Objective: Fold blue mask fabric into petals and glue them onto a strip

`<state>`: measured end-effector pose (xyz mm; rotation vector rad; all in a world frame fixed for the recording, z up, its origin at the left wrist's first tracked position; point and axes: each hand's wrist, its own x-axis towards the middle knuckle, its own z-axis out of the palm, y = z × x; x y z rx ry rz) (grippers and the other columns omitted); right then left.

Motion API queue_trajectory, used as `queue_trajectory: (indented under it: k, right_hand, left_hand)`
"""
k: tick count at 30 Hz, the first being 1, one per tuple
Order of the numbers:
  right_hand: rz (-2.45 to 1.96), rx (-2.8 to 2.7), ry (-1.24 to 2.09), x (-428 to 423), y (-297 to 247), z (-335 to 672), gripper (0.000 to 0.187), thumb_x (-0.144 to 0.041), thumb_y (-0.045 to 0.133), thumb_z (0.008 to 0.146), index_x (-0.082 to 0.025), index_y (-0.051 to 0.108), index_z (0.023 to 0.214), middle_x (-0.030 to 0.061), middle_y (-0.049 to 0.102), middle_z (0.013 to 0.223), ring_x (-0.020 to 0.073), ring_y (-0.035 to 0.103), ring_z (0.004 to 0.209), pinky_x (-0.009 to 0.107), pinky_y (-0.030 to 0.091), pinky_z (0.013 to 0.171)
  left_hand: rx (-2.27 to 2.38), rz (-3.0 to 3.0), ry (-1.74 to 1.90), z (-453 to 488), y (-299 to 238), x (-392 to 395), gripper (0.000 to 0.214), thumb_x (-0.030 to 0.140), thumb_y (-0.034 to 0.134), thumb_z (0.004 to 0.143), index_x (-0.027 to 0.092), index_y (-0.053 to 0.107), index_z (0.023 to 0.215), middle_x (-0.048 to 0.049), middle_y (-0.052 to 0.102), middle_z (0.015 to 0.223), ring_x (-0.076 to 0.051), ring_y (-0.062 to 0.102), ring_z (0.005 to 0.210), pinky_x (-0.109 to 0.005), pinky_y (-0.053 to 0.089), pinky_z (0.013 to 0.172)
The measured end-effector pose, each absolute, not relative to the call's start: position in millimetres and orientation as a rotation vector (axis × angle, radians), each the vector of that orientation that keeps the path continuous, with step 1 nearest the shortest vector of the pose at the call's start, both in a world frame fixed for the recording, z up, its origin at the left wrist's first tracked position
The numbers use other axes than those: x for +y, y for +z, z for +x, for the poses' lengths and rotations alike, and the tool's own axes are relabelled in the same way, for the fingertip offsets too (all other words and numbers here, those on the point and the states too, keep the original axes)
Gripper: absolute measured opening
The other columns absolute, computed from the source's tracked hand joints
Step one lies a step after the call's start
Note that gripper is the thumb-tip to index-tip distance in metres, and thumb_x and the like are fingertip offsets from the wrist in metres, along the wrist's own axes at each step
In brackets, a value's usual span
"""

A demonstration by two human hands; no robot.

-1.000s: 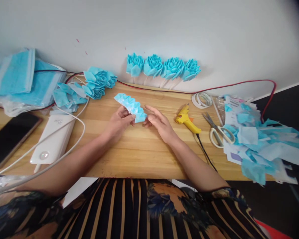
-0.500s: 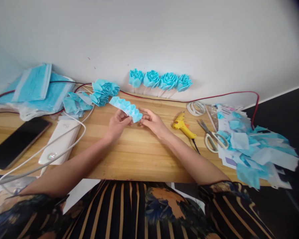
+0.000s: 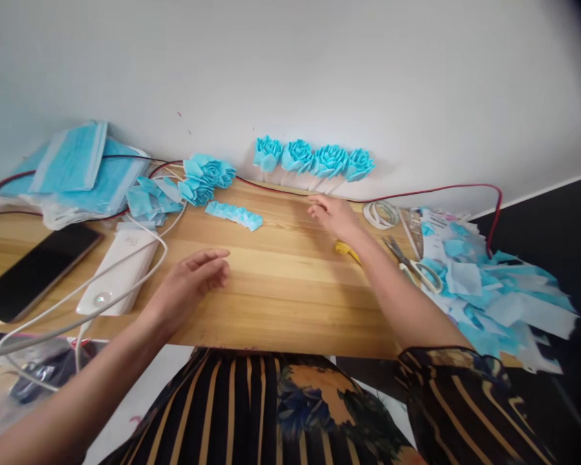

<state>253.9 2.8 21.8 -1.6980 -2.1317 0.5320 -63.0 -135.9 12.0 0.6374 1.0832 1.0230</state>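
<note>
My left hand (image 3: 198,276) hovers over the near left part of the table, fingers loosely bent and apart, holding nothing. Ahead of it lies a pleated strip of blue fabric (image 3: 234,215), flat on the wood. My right hand (image 3: 336,218) is farther back, its fingers stretched leftward and nothing in them, just in front of the stems of several blue fabric flowers (image 3: 330,160) that lean against the wall. Beneath my right forearm shows part of a yellow glue gun (image 3: 347,250); the rest is hidden.
Scissors (image 3: 411,263), a roll of white tape (image 3: 381,214) and a heap of blue and white scraps (image 3: 494,284) are at right. Left are blue face masks (image 3: 72,165), more blue flowers (image 3: 204,177), loose blue pieces (image 3: 150,199), a phone (image 3: 37,271) and a white power bank (image 3: 119,271) with cables.
Both hands have let go of the pleated strip, now lying on the table. My left hand drew back toward me and left; my right hand moved right and back, its forearm covering the glue gun.
</note>
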Motion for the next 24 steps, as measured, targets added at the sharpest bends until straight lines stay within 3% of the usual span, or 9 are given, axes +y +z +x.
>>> queue_trajectory:
  k: [3,7,16,19,21,24]
  right_hand:
    - [-1.822,-2.215,0.432,-2.0,16.8,268.8,0.032,-0.013,0.052,0.094,-0.018,0.072,0.119,0.0079,0.08,0.108,0.0216,0.073,0.099,0.033,0.053,0.089]
    - [-1.858,-2.276,0.403,-4.1,5.1,262.2,0.022,-0.015,0.059,0.093,-0.019,0.074,0.109,0.0074,0.078,0.111,0.0208,0.072,0.102,0.031,0.051,0.09]
    - [-1.973,-2.17,0.337,-12.6,3.1,233.1,0.014,-0.018,0.054,0.096,-0.017,0.066,0.09,0.013,0.074,0.104,0.0254,0.067,0.097,0.034,0.046,0.081]
    - [-1.843,-2.229,0.432,-67.3,26.8,233.8,0.012,-0.021,0.054,0.097,-0.021,0.063,0.088,0.0048,0.073,0.097,0.0194,0.066,0.091,0.03,0.045,0.08]
    - [-1.721,-2.125,0.686,-123.8,44.6,242.3,0.009,-0.023,0.058,0.093,-0.022,0.061,0.084,0.0014,0.071,0.085,0.0165,0.064,0.078,0.028,0.044,0.074]
    - [-1.686,-1.874,1.148,-219.2,53.4,264.1,0.016,-0.028,0.06,0.091,-0.022,0.058,0.076,0.0016,0.071,0.082,0.0158,0.065,0.076,0.027,0.047,0.072]
  left_hand:
    - [1.197,0.809,1.087,-65.7,-0.9,-155.5,0.02,0.031,0.083,0.076,0.015,0.072,0.083,0.003,0.063,0.059,-0.007,0.055,0.054,-0.015,0.043,0.053]
    - [1.313,0.913,1.094,-63.6,-17.3,-171.1,0.022,0.035,0.082,0.076,0.016,0.072,0.08,0.0039,0.061,0.058,-0.006,0.051,0.054,-0.015,0.041,0.054]
    - [1.415,1.176,1.096,-51.2,-24.7,-181.6,0.02,0.037,0.076,0.074,0.018,0.076,0.08,-0.0036,0.075,0.078,-0.014,0.067,0.071,-0.024,0.055,0.07]
    - [1.425,1.207,1.112,-52.9,-22.8,-181.2,0.02,0.037,0.075,0.075,0.018,0.076,0.079,-0.003,0.074,0.075,-0.013,0.066,0.067,-0.023,0.054,0.067]
    - [1.424,1.225,1.115,-54.5,-22.0,-181.1,0.02,0.037,0.074,0.075,0.018,0.075,0.079,-0.0021,0.073,0.071,-0.013,0.065,0.064,-0.022,0.054,0.065]
    - [1.407,1.258,1.105,-56.6,-22.4,-182.0,0.019,0.037,0.073,0.076,0.018,0.074,0.078,-0.0009,0.071,0.067,-0.013,0.065,0.063,-0.022,0.054,0.063]
